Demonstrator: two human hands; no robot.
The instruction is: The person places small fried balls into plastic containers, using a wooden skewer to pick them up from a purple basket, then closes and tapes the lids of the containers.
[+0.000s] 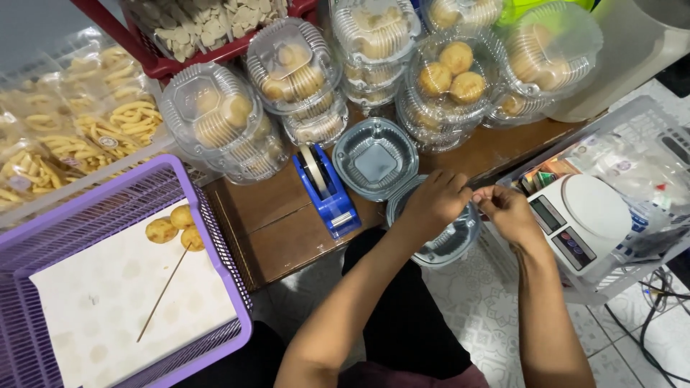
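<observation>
A purple basket (215, 237) at eight o'clock holds three round pastries (176, 226). A blue tape dispenser (327, 190) sits centre. Left hand (435, 201) and right hand (507, 210) pinch together over an open clear clamshell container (388, 162); what they grip is too small to tell.
</observation>
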